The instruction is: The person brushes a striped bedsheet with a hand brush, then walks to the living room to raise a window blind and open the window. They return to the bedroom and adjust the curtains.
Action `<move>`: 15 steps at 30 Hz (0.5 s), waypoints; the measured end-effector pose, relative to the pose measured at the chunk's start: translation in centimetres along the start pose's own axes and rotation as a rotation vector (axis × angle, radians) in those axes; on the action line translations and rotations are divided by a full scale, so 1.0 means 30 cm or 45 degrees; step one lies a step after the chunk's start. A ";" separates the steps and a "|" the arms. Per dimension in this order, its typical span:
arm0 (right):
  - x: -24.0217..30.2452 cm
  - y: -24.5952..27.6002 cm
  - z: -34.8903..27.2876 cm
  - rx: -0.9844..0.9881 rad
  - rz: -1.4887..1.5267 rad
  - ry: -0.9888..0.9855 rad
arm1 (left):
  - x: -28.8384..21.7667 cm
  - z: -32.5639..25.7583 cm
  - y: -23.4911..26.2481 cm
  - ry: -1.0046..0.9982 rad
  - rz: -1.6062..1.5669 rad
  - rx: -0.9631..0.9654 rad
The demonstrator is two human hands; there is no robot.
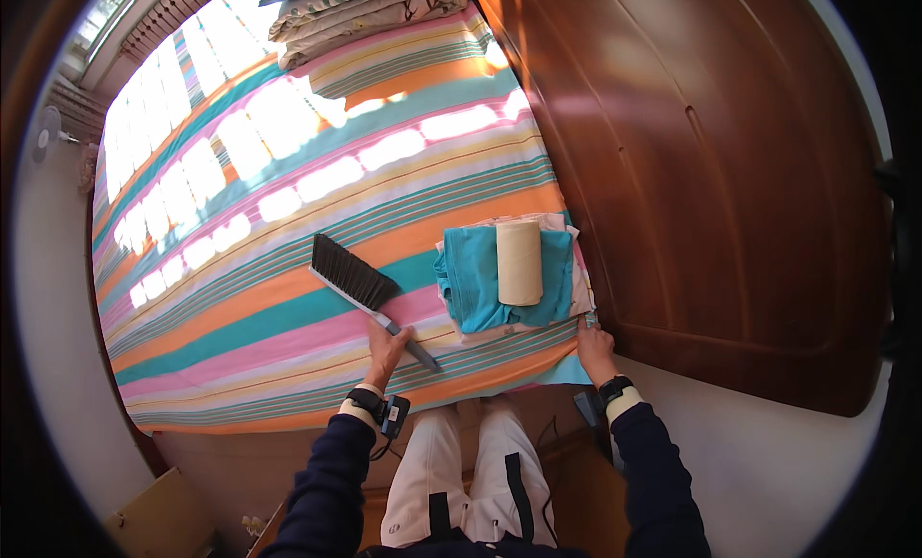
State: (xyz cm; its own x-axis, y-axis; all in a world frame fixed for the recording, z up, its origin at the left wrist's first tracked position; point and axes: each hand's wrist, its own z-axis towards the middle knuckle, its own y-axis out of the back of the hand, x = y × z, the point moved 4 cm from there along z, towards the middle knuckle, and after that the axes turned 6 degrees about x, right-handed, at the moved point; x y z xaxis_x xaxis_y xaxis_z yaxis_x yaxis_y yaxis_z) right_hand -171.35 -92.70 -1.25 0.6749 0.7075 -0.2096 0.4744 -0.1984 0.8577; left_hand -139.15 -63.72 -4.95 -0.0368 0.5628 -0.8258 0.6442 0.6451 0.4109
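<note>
Striped sheet covers the bed (288, 222), and on it the brush (357, 281) lies with bristles up-left and handle slanting down-right into the left hand (387, 350), which is closed around it, while the right hand (593, 347) pinches the sheet's corner beside folded clothes (471, 279).

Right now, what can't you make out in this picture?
Head view only:
- Left hand on the brush handle: palm side hidden, grip unclear.
- Right hand at the sheet edge: fingertips hidden by the fold.
- Clothes under the teal garment and cream roll: covered, kind unclear.
- Bedding at the far end: cut off by the top rim.
- Sheet pattern in sun patches: washed out.
</note>
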 end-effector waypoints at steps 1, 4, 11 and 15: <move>-0.002 -0.003 0.012 0.146 -0.029 0.000 | 0.017 -0.004 -0.003 0.099 0.093 -0.001; -0.009 0.060 0.039 0.355 -0.036 0.046 | 0.029 -0.010 -0.009 0.157 0.126 0.005; 0.298 0.403 0.037 0.690 0.931 0.640 | -0.132 -0.058 -0.030 0.207 -0.791 0.281; 0.580 0.502 0.032 0.492 1.422 1.062 | -0.365 -0.067 -0.130 0.050 -0.931 0.441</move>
State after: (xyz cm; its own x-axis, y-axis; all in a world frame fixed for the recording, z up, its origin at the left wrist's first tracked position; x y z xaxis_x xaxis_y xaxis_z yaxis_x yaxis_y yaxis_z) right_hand -151.92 -84.01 7.56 0.3316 0.2185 0.9178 0.1411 -0.9734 0.1807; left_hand -142.80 -71.36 3.27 -0.5628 0.0822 -0.8225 0.6467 0.6636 -0.3761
